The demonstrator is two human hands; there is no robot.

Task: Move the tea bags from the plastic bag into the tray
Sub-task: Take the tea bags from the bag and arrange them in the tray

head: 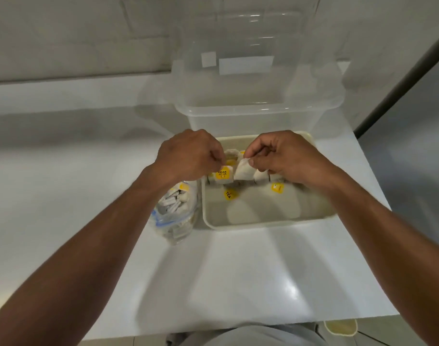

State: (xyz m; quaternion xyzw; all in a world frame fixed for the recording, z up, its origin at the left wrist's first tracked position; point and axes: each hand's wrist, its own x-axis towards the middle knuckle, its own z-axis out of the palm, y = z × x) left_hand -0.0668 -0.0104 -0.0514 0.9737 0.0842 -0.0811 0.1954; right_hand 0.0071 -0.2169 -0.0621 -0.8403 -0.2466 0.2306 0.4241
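Tea bag (243, 172): white, crumpled paper pouch; pinched between the thumb and fingers of your right hand (286, 156), above the tray's far half.
Yellow tag (223, 174): black print; just below the curled fingertips of your left hand (191, 156). Whether they grip it cannot be told.
Tray (263, 224): cream, shallow; a row of tea bags (261, 177) stands across it.
Plastic bag (174, 213): clear, on the bench (238, 270), against the tray's left side.

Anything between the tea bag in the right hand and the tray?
Nothing visible does. The right hand pinches a white paper tea bag right over the shallow cream plastic tray, beside the row of standing tea bags. The left hand pinches a yellow-tagged tea bag alongside.
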